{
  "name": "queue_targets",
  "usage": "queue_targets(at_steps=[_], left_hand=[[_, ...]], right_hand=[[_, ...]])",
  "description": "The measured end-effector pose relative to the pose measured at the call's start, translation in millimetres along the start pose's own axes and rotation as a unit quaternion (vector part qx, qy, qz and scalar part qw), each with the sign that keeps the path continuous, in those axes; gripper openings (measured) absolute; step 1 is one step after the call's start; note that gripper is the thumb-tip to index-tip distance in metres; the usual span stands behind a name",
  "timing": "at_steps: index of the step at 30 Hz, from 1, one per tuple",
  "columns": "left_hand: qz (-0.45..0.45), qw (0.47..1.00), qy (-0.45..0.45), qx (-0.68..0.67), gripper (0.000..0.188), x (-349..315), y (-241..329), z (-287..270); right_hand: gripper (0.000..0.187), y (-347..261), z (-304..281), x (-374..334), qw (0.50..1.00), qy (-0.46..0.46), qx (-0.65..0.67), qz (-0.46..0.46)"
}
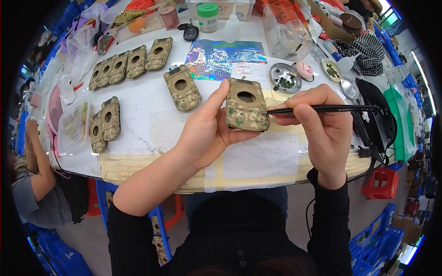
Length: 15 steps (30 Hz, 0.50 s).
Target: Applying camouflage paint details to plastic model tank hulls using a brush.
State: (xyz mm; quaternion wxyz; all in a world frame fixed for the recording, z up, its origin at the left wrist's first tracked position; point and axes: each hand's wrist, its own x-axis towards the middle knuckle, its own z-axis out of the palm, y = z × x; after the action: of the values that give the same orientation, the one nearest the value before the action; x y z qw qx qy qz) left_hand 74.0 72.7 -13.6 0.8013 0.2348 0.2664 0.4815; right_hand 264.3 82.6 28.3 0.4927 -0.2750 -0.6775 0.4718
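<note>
Evidently the left hand [202,131] serves as a cradle: its thumb lies along the left side of a camouflaged model tank hull [237,113] while its fingers curl beneath, clasping it above the front of the bench [138,131] with the upper deck and round opening turned toward the wearer's eyes. The right hand [324,124] pinches black tweezers [329,109] between thumb and fingers, held nearly level, probably so that the tips can meet the hull's right edge without covering the deck. Just beyond, a second hull [186,100] lies by itself near the left hand, while a row of five hulls [120,76] stands farther off to the left, apparently grouped there to leave working room. A metal dish [278,72] of dark green bits [288,84] sits beyond the right hand, likely placed for easy reach, beside a shiny holographic sheet [209,53]; speckled white paper [258,163] lies below the hands, perhaps protecting the surface
</note>
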Motion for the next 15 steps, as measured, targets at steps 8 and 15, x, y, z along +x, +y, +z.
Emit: queue_targets(at_steps=[8,15], left_hand=[[-0.005,1.000,0.002,-0.002,0.049,0.4,0.6,0.9],[-0.007,1.000,0.008,-0.002,0.048,-0.6,1.1,1.4]], right_hand=[[0.015,-1.2,-0.3,1.8,1.000,-0.013,-0.020,0.007],[0.015,-1.5,-0.1,2.0,0.999,-0.019,-0.028,-0.002]])
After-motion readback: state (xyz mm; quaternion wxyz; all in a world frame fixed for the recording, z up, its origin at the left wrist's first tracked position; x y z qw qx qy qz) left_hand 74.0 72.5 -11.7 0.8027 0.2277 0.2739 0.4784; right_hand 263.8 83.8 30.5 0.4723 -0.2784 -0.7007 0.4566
